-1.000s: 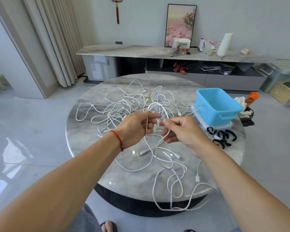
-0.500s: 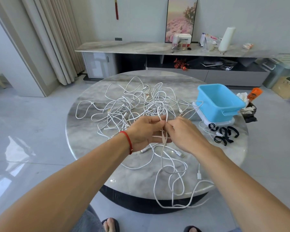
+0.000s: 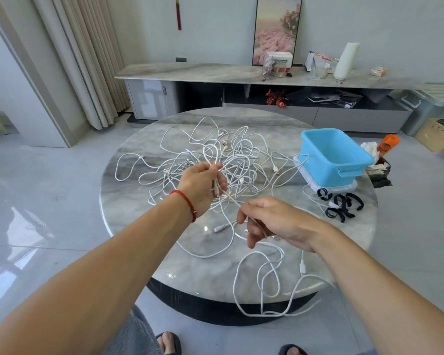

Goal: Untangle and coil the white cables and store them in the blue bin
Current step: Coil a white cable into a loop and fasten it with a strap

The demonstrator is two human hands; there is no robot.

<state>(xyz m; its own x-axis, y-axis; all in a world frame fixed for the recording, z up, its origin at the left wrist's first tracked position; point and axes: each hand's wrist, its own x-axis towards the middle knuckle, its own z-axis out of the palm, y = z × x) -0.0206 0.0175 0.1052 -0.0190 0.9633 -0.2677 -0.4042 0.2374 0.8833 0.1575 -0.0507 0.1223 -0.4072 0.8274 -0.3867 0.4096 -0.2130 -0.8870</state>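
A tangle of white cables (image 3: 231, 160) spreads over the middle of the round marble table (image 3: 144, 201), with loose loops (image 3: 267, 278) trailing over its near edge. My left hand (image 3: 203, 185), a red string on its wrist, grips a folded loop of cable above the tangle. My right hand (image 3: 272, 221) is lower and nearer to me, pinching the same strand, which runs taut between the two hands. The blue bin (image 3: 333, 157) stands on a white lid at the table's right side and looks empty.
Black hook-and-loop ties (image 3: 341, 203) lie in front of the bin. A dark bag with tissue and an orange tube (image 3: 387, 147) sits behind the bin at the table edge. A long sideboard (image 3: 241, 73) stands by the far wall.
My hands were together over the tangle. Now the right hand has pulled back toward me and down, drawing out a strand, while the left has lifted its loop slightly away.
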